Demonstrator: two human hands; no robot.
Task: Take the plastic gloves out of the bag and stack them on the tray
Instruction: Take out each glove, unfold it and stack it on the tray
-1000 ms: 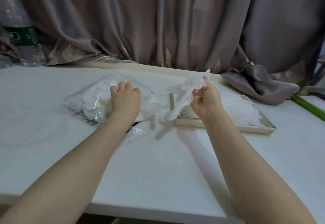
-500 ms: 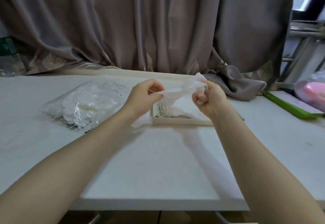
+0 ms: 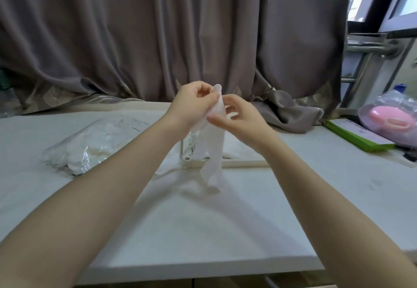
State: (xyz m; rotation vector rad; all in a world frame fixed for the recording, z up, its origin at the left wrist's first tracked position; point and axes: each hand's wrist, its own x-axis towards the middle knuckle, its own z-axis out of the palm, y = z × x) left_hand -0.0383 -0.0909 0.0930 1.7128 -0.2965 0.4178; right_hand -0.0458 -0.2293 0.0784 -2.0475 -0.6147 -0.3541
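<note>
Both hands are raised above the middle of the white table [image 3: 203,231], holding one thin see-through glove [image 3: 213,150] between them. The left hand [image 3: 194,104] has its fingers curled and pinches the top of the glove near the cuff. The right hand [image 3: 243,118] is just beside it, thumb and forefinger closed on the glove's edge a little lower, the other fingers loosely bent. The glove hangs straight down from the hands, and its lower end reaches close to the table in front of the tray; whether it touches the table cannot be told.

The tray [image 3: 239,163] lies on the table right behind the hanging glove and under the right wrist. The arms and the glove hide most of it; only its pale front rim and left corner show, with some white gloves lying in it. The clear bag [image 3: 90,145] of gloves lies to the left, well apart from the hands, beside the left forearm, crumpled and still full of white gloves.

A grey curtain [image 3: 158,39] hangs behind the table, with a bunched end resting on the far right of the tabletop. Further right are a flat green box [image 3: 358,135] and a pink object inside a plastic wrap [image 3: 392,120]. A window frame [image 3: 388,5] shows at the upper right corner.
</note>
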